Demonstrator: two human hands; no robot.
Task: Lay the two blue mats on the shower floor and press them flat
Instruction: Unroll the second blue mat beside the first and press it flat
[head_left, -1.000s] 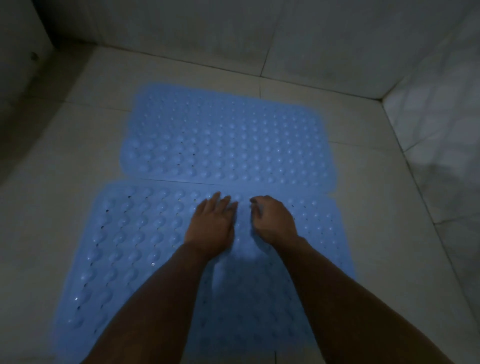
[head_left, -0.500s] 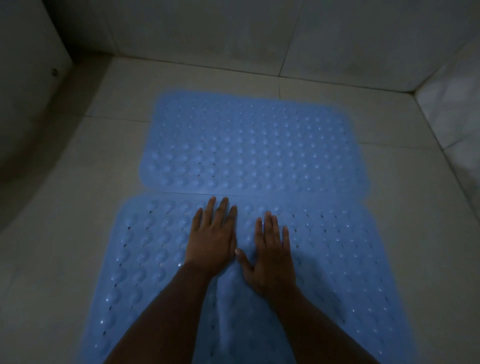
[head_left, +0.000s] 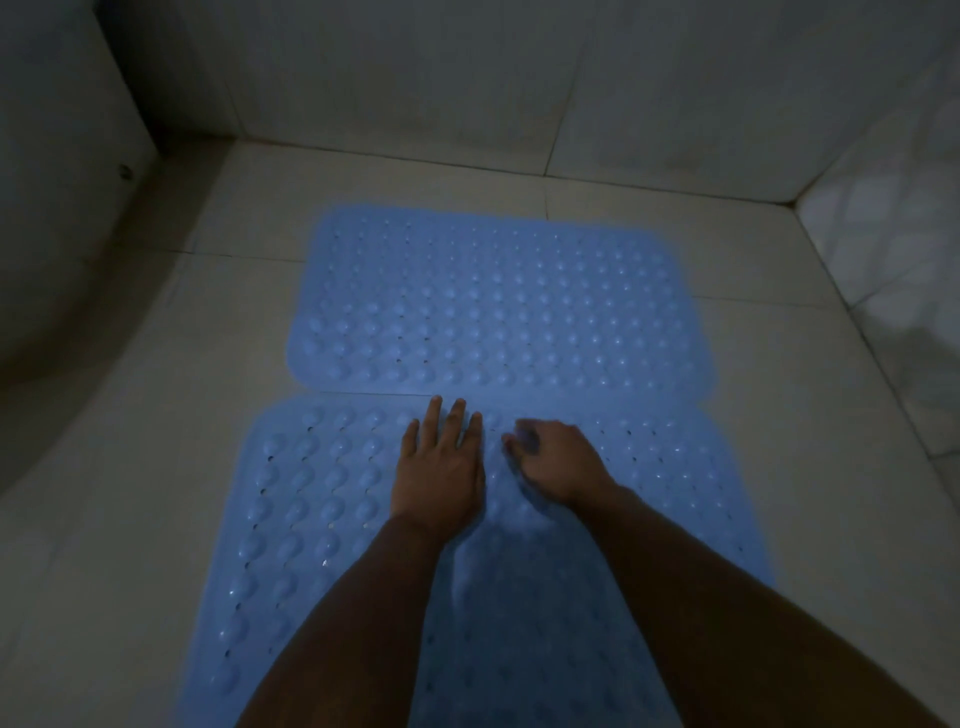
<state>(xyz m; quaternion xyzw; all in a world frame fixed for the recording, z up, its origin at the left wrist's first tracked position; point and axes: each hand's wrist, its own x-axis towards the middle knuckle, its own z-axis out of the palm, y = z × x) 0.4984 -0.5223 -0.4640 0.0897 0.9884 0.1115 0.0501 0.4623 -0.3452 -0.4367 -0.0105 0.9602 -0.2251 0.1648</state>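
Both mats lie on the shower floor (head_left: 218, 415), edge to edge. The near mat (head_left: 322, 519) sits under both hands; the far mat (head_left: 493, 306) begins just beyond the fingertips, its near edge meeting the near mat's far edge in a straight seam.

The left hand (head_left: 439, 470) lies flat on the near mat, palm down, fingers straight and slightly spread, tips almost at the seam. That grip is open and holds nothing; it presses. The right hand (head_left: 553, 460) rests just beside it, on the same mat, fingers curled under so that knuckles and tips bear on the bumps. Whether it pinches the mat or only pushes, I cannot tell; the frame is dim and the fingers blur.

The step in hand looks like pressing the near mat flat along its far edge. To do it well, I judge that weight should come straight down through the palms, not forward, or the mat may slide over the seam onto the far mat. Starting from where the hands now are, work outward: left hand toward the left corners, right hand toward the right, so trapped air escapes at the edges and the underside seats on the tile. The stretch of mat between the forearms looks slightly raised and may need a firm pass. The far mat appears flat but should be pressed too.
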